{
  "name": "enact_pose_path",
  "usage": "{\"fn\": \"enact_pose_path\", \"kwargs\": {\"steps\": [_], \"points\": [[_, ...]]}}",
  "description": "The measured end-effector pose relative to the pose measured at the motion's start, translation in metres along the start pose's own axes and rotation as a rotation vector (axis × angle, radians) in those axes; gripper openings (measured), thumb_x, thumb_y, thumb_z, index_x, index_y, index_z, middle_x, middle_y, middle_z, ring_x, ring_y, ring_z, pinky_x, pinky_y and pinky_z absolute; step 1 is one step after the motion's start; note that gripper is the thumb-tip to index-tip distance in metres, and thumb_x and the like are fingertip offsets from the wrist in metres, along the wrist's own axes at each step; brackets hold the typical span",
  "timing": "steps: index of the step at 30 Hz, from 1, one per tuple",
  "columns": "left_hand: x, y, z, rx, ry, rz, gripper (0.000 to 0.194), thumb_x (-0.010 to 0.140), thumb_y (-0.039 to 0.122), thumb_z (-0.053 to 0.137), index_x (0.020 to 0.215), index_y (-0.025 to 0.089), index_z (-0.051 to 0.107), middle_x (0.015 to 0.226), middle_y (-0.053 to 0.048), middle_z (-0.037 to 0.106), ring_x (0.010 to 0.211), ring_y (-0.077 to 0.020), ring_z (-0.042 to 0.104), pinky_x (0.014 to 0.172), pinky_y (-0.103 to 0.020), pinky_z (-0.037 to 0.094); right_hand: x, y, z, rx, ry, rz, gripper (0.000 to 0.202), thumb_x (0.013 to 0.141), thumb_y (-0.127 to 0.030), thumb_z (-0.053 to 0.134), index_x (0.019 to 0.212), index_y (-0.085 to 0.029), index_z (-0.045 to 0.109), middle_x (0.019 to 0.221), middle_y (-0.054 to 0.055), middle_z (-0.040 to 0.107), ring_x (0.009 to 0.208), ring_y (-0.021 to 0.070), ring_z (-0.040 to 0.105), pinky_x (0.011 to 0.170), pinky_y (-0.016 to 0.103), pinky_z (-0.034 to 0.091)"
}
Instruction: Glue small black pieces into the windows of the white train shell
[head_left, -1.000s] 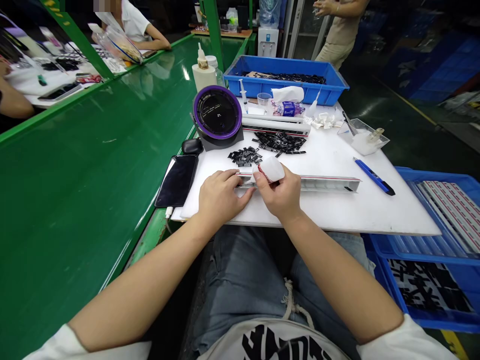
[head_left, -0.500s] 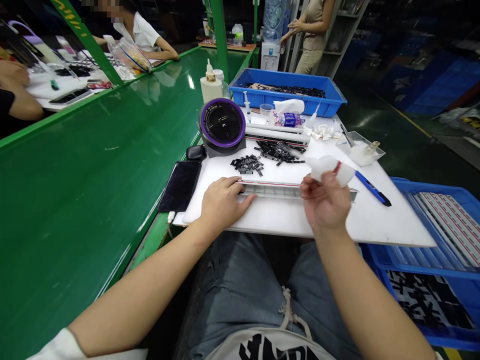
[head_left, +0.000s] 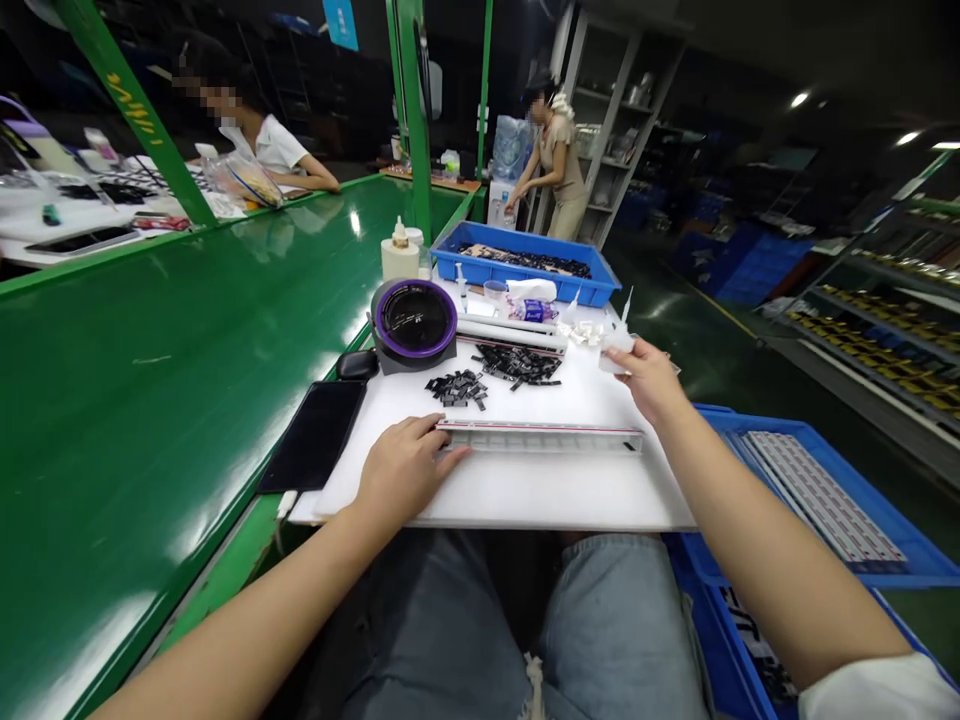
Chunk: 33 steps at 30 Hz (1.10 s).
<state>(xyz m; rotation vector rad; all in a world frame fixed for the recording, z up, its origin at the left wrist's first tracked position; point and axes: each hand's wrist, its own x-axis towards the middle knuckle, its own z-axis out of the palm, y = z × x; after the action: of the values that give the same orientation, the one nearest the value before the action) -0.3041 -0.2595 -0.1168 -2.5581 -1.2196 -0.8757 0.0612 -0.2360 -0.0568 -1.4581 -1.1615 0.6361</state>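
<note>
My left hand (head_left: 409, 462) grips the left end of a long, narrow strip (head_left: 547, 438), its thumb along the front side. The strip is white with a red line on top and a see-through front, and lies flat across the white board (head_left: 525, 495). At the board's right side, my right hand (head_left: 651, 378) is closed with a white piece of cloth or tissue (head_left: 616, 350) at its fingertips. It hides most of a small clear tray there. Behind the strip are two heaps of small black pieces, a smaller heap (head_left: 456, 388) and a larger heap (head_left: 519, 364).
A round black fan-like device with a purple rim (head_left: 416, 318) stands at back left, beside a dark tablet (head_left: 315, 437). Farther back are a squeeze bottle (head_left: 400, 258) and a blue bin (head_left: 525, 275). Another blue bin (head_left: 919, 577) holds strips at right. Two people are beyond.
My right hand has moved from above the strip's right end to the board's far right side with the white cloth. My left hand stays on the strip. The camera view has tilted up.
</note>
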Motion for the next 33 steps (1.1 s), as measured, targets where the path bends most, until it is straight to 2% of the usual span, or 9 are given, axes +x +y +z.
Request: {"fn": "enact_pose_path", "kwargs": {"steps": [3, 8, 12, 14, 17, 20, 22, 28, 33], "points": [[0.0, -0.002, 0.0, 0.023, 0.012, 0.018, 0.035, 0.092, 0.045, 0.056, 0.076, 0.019, 0.075, 0.105, -0.014, 0.075, 0.088, -0.0309, 0.071, 0.079, -0.046, 0.059, 0.013, 0.013, -0.008, -0.178, -0.026, -0.02, 0.044, 0.059, -0.049, 0.078, 0.085, -0.016, 0.064, 0.067, -0.003, 0.056, 0.063, 0.0134, 0.048, 0.061, 0.028, 0.036], [0.0, -0.004, 0.0, 0.065, 0.039, 0.043, 0.036, 0.093, 0.045, 0.054, 0.076, 0.02, 0.074, 0.106, -0.015, 0.075, 0.088, -0.0307, 0.072, 0.079, -0.045, 0.06, 0.018, 0.028, -0.012, -0.427, -0.066, -0.062, 0.026, 0.059, -0.033, 0.078, 0.067, -0.017, 0.058, 0.062, -0.003, 0.055, 0.061, 0.0133, 0.045, 0.062, 0.028, 0.033], [-0.001, -0.007, 0.002, 0.082, 0.05, 0.077, 0.035, 0.094, 0.044, 0.053, 0.078, 0.022, 0.074, 0.105, -0.014, 0.076, 0.09, -0.0304, 0.072, 0.082, -0.046, 0.06, 0.015, 0.034, -0.009, -0.535, -0.086, -0.075, 0.021, 0.062, -0.028, 0.076, 0.074, -0.017, 0.062, 0.069, 0.0, 0.062, 0.064, 0.0149, 0.052, 0.063, 0.028, 0.036], [-0.001, -0.009, 0.003, 0.083, 0.056, 0.088, 0.035, 0.094, 0.044, 0.052, 0.078, 0.022, 0.074, 0.104, -0.014, 0.075, 0.09, -0.0302, 0.072, 0.082, -0.047, 0.061, 0.016, 0.032, -0.014, -0.559, -0.076, -0.092, 0.029, 0.058, -0.023, 0.077, 0.084, -0.017, 0.066, 0.077, 0.001, 0.066, 0.068, 0.016, 0.056, 0.066, 0.028, 0.041], [-0.001, -0.011, 0.005, 0.082, 0.071, 0.095, 0.037, 0.095, 0.043, 0.051, 0.08, 0.019, 0.075, 0.105, -0.015, 0.075, 0.09, -0.0295, 0.071, 0.082, -0.048, 0.061, 0.025, 0.021, -0.037, -0.58, 0.043, -0.123, 0.041, 0.059, -0.015, 0.07, 0.1, -0.019, 0.068, 0.091, 0.003, 0.069, 0.082, 0.0174, 0.061, 0.077, 0.027, 0.045], [-0.002, -0.011, 0.005, 0.082, 0.086, 0.111, 0.039, 0.096, 0.043, 0.05, 0.08, 0.017, 0.074, 0.105, -0.016, 0.075, 0.09, -0.0288, 0.071, 0.081, -0.047, 0.061, 0.042, 0.015, -0.072, -0.603, 0.306, -0.082, 0.036, 0.074, -0.023, 0.056, 0.107, -0.016, 0.067, 0.095, 0.008, 0.069, 0.088, 0.0208, 0.06, 0.085, 0.033, 0.045], [-0.002, -0.012, 0.006, 0.085, 0.098, 0.121, 0.039, 0.096, 0.043, 0.05, 0.08, 0.016, 0.074, 0.104, -0.016, 0.075, 0.09, -0.0288, 0.071, 0.081, -0.047, 0.061, 0.055, 0.017, -0.091, -0.609, 0.41, -0.005, 0.036, 0.076, -0.03, 0.055, 0.105, -0.013, 0.068, 0.09, 0.011, 0.069, 0.084, 0.023, 0.06, 0.081, 0.035, 0.045], [-0.003, -0.015, 0.009, 0.087, 0.112, 0.12, 0.041, 0.096, 0.047, 0.05, 0.08, 0.017, 0.074, 0.104, -0.015, 0.075, 0.09, -0.0293, 0.071, 0.082, -0.047, 0.06, 0.07, 0.039, -0.106, -0.584, 0.329, 0.081, 0.019, 0.065, -0.035, 0.071, 0.073, -0.018, 0.075, 0.071, 0.006, 0.072, 0.069, 0.0201, 0.062, 0.068, 0.031, 0.043], [-0.003, -0.018, 0.011, 0.097, 0.094, 0.132, 0.041, 0.095, 0.048, 0.05, 0.083, 0.018, 0.075, 0.105, -0.014, 0.075, 0.093, -0.0301, 0.071, 0.085, -0.046, 0.059, 0.067, 0.038, -0.101, -0.552, 0.449, 0.032, 0.024, 0.067, -0.042, 0.07, 0.065, -0.018, 0.072, 0.06, 0.004, 0.067, 0.063, 0.0191, 0.058, 0.066, 0.031, 0.04]]}}
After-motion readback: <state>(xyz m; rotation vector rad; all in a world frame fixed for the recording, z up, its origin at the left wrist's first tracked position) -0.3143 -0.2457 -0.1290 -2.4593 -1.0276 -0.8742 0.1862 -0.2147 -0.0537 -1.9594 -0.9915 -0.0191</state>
